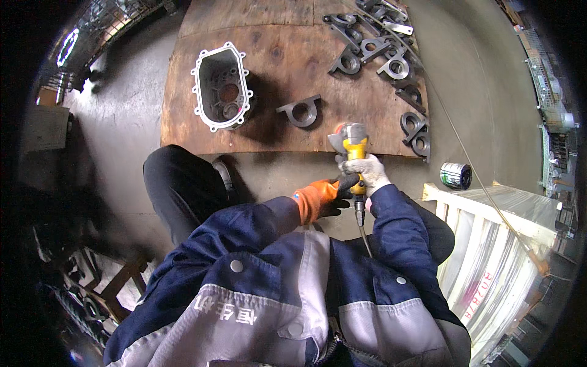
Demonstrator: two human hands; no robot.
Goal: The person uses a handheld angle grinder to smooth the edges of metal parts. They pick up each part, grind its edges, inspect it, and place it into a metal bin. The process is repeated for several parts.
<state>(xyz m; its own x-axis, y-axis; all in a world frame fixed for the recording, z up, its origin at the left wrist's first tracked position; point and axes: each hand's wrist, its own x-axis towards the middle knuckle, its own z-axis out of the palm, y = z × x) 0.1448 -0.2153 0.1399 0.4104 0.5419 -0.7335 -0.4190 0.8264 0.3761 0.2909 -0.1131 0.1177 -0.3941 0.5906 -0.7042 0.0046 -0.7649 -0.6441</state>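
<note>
Held upright in front of my body is a yellow and grey handheld grinder [354,144], its head pointing toward the wooden table. My right hand [369,169], in a whitish work glove, wraps round its body. My left hand [319,199], in an orange glove with black palm and fingers, closes on the lower part of the handle. A metal coupling with a thin hose [360,211] comes out of the tool's near end. Beyond the grinder head, a single dark metal bracket with a round hole [312,112] lies on the table, apart from the tool.
On the wooden table [275,67] stands an open cast metal housing [247,73] at the left. Several dark ring-shaped brackets [396,67] lie along the right side. A small can [456,175] and a plastic-wrapped wooden crate [489,238] stand at the right. A long thin line [452,122] crosses there.
</note>
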